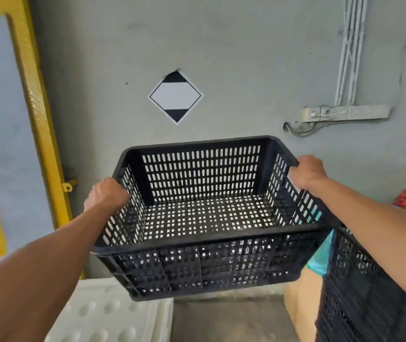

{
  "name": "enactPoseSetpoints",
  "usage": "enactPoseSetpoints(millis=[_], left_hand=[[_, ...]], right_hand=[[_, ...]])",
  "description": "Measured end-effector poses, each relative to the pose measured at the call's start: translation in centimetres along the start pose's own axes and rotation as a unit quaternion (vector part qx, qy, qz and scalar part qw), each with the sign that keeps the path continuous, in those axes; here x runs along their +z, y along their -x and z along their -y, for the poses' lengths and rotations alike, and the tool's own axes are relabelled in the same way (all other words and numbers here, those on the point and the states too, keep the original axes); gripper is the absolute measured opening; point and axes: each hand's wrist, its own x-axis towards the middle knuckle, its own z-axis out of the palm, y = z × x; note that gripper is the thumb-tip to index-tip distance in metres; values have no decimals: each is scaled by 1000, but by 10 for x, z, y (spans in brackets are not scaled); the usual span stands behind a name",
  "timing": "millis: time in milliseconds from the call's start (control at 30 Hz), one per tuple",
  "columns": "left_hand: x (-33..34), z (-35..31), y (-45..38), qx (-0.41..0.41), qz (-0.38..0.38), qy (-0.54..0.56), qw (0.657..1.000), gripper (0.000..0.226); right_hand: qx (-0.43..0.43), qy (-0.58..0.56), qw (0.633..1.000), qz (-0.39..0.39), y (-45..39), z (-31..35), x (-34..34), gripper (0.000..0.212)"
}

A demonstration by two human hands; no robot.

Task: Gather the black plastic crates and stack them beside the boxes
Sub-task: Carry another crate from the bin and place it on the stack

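A black perforated plastic crate (204,218) with slotted walls and a gridded floor is held up in the air in front of a grey concrete wall (246,58), its open top facing the camera and its inside empty. The left hand (107,195) is closed over the rim of the crate's left short side, fingers curled inside the wall; the right hand (307,172) is closed the same way over the rim near the crate's far right corner. Both bare forearms reach in from the lower corners of the view. Above the crate, on the wall, hangs a diamond-shaped white label with black top and bottom tips (175,97). To the crate's right and lower down stands a stack of more black slotted crates (360,292), partly hidden by the right forearm, with a tan cardboard box (300,299) just beside it and a strip of teal plastic (320,255) between them. Below the crate's left corner lies a white moulded plastic panel with round dimples (113,314). To the crate's left runs a yellow painted metal frame (41,114).
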Motion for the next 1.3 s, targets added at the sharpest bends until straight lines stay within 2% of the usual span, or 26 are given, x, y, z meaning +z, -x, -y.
enactPoseSetpoints(millis=[200,333,467,567,667,800,1133,1300], left_hand=[[-34,-97,41,34,-63,-13,997,30],[-33,-178,74,50,-77,-28,995,26],[-9,-271,116,78,-62,-23,995,6],[17,-338,152,98,-45,-42,993,8],[48,-399,181,117,-21,-60,991,11],[88,-464,204,130,19,-80,988,12],[174,-543,216,155,64,-97,981,4],[189,-570,239,139,73,-124,980,3]], right_hand=[[-18,-9,999,-44,-28,-29,-105,21],[-31,-11,997,-70,-60,-77,-170,16],[-35,-4,997,-69,-97,-150,-238,15],[-23,17,997,-67,-121,-209,-281,15],[-15,50,996,-71,-148,-263,-313,24],[0,84,996,-40,-184,-326,-336,41],[13,159,987,28,-244,-413,-347,32],[14,168,983,67,-271,-445,-348,49]])
